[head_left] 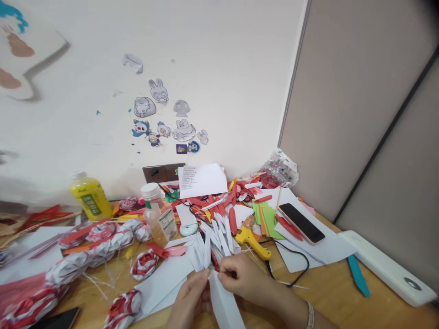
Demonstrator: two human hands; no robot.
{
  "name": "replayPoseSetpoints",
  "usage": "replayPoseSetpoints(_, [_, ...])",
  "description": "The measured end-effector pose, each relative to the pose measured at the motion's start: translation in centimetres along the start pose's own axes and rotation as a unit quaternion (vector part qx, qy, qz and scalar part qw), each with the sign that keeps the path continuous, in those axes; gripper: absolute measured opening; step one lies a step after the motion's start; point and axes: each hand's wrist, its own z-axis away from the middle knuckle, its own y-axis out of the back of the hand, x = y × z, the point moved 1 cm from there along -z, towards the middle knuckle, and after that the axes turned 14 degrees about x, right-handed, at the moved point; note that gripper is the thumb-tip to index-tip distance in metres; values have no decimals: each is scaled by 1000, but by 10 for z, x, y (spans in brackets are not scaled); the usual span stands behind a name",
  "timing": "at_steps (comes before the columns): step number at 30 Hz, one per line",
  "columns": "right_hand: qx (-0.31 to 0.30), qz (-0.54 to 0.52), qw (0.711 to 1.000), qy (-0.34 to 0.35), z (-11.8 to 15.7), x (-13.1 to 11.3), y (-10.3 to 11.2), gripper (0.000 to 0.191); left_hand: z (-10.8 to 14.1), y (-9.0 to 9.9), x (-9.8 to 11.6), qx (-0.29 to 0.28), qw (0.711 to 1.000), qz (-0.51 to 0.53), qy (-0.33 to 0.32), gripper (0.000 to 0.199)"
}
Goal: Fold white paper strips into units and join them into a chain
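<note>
Near the bottom middle, a long folded strip of white paper [224, 304] runs between my hands. My left hand [192, 297] pinches its upper left edge with the thumb on top. My right hand [243, 278] has its fingers closed on the strip's upper right edge. Just beyond my fingers lies a heap of folded white paper strips [206, 244]. A yellow glue gun [252, 240] rests right of that heap, its black cord curling toward me. White paper sheets [161, 283] lie to the left of my left hand.
Red-and-white paper rosettes [123, 308] line the left side. A yellow bottle [91, 196] and a clear jar [159, 219] stand behind. At right are a phone [302, 223], a long white device [387, 267] and a teal strip [358, 276]. Red paper scraps [233, 219] cover the back.
</note>
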Motion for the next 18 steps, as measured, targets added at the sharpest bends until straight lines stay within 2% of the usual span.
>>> replayPoseSetpoints(6, [-8, 31, 999, 22, 3, -2, 0, 14, 0, -1, 3, -9, 1000, -20, -10, 22])
replayPoseSetpoints(14, [-5, -6, 1000, -26, 1, -5, 4, 14, 11, -8, 12, -15, 1000, 26, 6, 20])
replayPoseSetpoints(18, [-1, 6, 999, -49, 0, -4, 4, 16, 11, -9, 11, -32, 999, 13, 5, 24])
